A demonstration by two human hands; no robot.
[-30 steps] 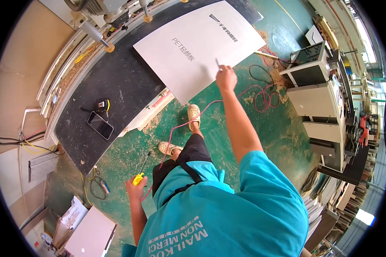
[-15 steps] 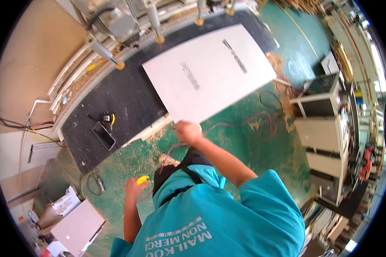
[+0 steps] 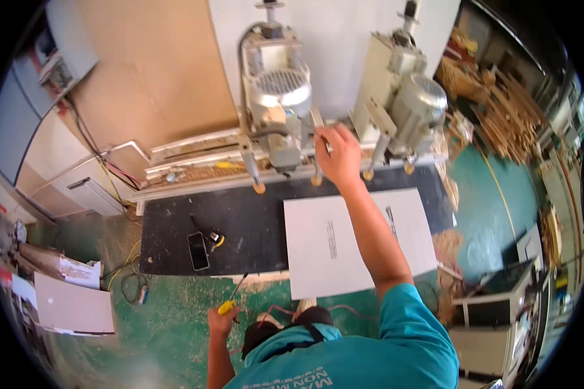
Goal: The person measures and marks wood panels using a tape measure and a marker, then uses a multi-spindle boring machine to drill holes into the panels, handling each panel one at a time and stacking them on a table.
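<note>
My left hand (image 3: 220, 320) is closed around the yellow handle of a screwdriver (image 3: 227, 306), its thin dark shaft pointing up toward the bench edge. My right arm stretches over a white panel (image 3: 318, 259) to the drilling machine. There my right hand (image 3: 339, 155), fingers curled, is at a silver hold-down clamp (image 3: 316, 170) between two motors; what the fingertips grip is hidden. The panel lies on the black bench top (image 3: 253, 227), with a dark scribbled patch (image 3: 331, 240) on it and a second one partly behind my forearm.
A grey motor (image 3: 280, 91) and another motor (image 3: 420, 107) stand behind the bench. A phone (image 3: 198, 251) and a small black-and-yellow tape measure (image 3: 217, 239) lie on the bench's left. Wood strips (image 3: 499, 117) are piled at far right; a red hose (image 3: 350, 311) runs over the green floor.
My right hand has left the panel's near edge and reached forward to the machine. The view has tilted up, showing the motors. My left hand still holds the screwdriver, its shaft now visible.
</note>
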